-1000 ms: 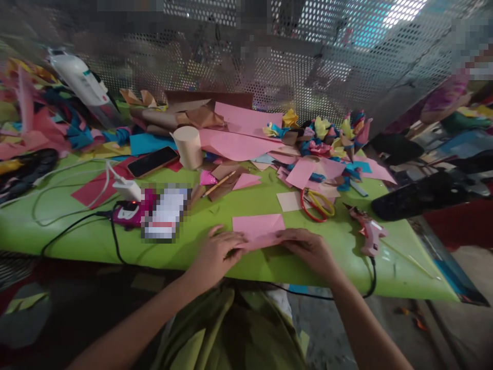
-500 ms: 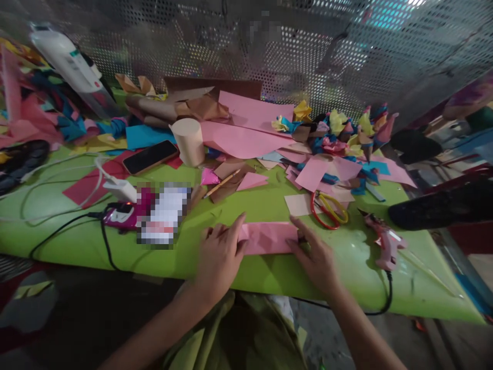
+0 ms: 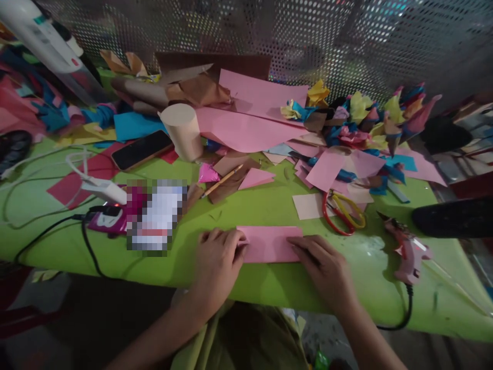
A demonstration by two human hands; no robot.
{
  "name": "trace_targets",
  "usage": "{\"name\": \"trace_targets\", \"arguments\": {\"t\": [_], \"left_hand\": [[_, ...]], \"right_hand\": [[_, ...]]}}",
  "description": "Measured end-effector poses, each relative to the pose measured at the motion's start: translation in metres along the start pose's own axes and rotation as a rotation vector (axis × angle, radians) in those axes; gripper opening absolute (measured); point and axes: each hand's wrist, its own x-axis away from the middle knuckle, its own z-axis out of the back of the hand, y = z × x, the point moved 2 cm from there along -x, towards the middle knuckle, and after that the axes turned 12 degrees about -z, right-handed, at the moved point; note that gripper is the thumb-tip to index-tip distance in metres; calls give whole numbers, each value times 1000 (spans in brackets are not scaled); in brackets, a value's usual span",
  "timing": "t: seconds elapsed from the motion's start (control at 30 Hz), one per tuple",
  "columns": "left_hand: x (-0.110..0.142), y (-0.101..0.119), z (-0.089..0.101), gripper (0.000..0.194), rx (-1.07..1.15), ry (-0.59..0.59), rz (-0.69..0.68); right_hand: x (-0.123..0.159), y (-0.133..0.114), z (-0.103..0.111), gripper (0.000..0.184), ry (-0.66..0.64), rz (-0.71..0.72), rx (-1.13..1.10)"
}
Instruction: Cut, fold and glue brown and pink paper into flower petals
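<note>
A folded strip of pink paper [image 3: 269, 245] lies on the green tabletop in front of me, its long side running left to right. My left hand [image 3: 219, 259] has the strip's left end between thumb and curled fingers. At the other end, my right hand [image 3: 325, 264] is closed on the right side of the paper, fingertips together on its surface. The thumb's exact grip there is partly hidden. Beyond my right hand lie red-and-yellow-handled scissors [image 3: 342, 213], partly among paper scraps.
A pink glue gun [image 3: 410, 257] with a black cable lies to the right, near a dark cylinder [image 3: 454, 218]. Left are a blurred-out phone [image 3: 157, 218], a purple power strip [image 3: 110, 218] and a black phone [image 3: 142, 149]. Behind stand a beige paper tube [image 3: 183, 133], a pencil [image 3: 223, 181] and pink sheets [image 3: 246, 131].
My view has tilted down and come nearer. The left thumb and fingers, earlier extended at the paper's end, have curled in; the right fingers have moved inward over the paper, which looks flatter.
</note>
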Motion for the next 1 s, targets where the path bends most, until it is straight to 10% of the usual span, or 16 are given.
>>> {"name": "trace_targets", "arguments": {"t": [1.0], "left_hand": [[-3,0,0,14,-147,7,-87]], "right_hand": [[-2,-3,-3,28,10,-13,104]]}}
